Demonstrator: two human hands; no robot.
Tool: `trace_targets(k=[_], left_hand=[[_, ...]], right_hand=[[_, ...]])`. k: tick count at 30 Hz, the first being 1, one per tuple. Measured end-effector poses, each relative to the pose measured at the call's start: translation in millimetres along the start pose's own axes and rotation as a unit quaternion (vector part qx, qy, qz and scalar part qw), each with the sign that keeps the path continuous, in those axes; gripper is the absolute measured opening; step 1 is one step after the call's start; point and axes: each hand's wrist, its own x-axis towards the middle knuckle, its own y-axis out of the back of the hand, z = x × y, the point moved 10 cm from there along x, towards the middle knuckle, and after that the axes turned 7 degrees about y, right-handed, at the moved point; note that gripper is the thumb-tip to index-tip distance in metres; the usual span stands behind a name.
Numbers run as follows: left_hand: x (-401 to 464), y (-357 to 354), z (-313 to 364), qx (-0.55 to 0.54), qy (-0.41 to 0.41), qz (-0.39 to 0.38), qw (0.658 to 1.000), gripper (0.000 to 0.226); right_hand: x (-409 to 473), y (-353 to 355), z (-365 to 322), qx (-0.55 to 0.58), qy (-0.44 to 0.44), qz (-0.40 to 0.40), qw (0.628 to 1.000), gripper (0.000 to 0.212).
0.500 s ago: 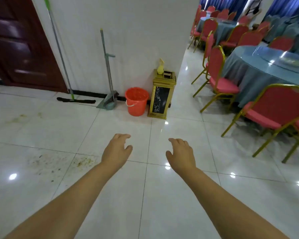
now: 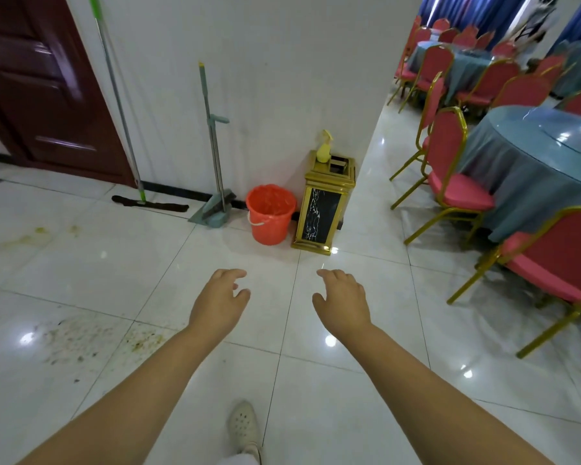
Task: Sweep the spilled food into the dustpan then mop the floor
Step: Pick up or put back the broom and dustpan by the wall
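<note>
Spilled food crumbs are scattered over the white tiles at the lower left, and a yellowish stain lies farther back on the left. A grey-green dustpan with its broom leans upright against the white wall. To its left stands a flat mop with a green-tipped metal handle, its dark head on the floor. My left hand and my right hand are stretched out over the floor, palms down, fingers apart, holding nothing. Both are well short of the tools.
An orange bucket and a gold-and-black bin with a yellow spray bottle on top stand at the wall corner. Red chairs and round blue-clothed tables fill the right side. A dark door is at the left. My shoe shows below.
The view has moved closer to the wall and tilted down, so my shoe now shows. Both hands stay out in front, holding nothing.
</note>
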Motion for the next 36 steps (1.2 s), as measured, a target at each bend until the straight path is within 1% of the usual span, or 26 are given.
trace_targets(k=[5, 10, 14, 18, 22, 26, 31, 36], left_hand=[[89, -4, 19, -0.024, -0.005, 0.001, 1.000, 0.035], [183, 11, 38, -0.030, 0.007, 0.011, 0.999, 0.035], [248, 23, 47, -0.023, 0.019, 0.023, 0.999, 0.034], [299, 20, 45, -0.011, 0.046, 0.018, 0.999, 0.032], [350, 12, 40, -0.015, 0.071, 0.018, 0.997, 0.029], [408, 9, 42, -0.023, 0.098, 0.050, 0.994, 0.028], [488, 6, 57, -0.028, 0.145, 0.098, 0.984, 0.028], [551, -6, 82, -0.043, 0.175, 0.130, 0.975, 0.026]], right_hand=[[93, 7, 7, -0.009, -0.001, 0.014, 1.000, 0.049], [191, 15, 5, -0.003, 0.003, 0.026, 1.000, 0.043], [256, 17, 5, -0.003, 0.013, 0.021, 1.000, 0.042], [312, 14, 10, 0.005, 0.022, 0.014, 1.000, 0.041], [378, 3, 15, 0.004, 0.046, -0.005, 0.999, 0.033], [455, -8, 18, 0.015, 0.086, -0.027, 0.996, 0.028], [556, -11, 34, 0.025, 0.132, -0.070, 0.988, 0.041], [645, -4, 45, 0.022, 0.178, -0.084, 0.980, 0.040]])
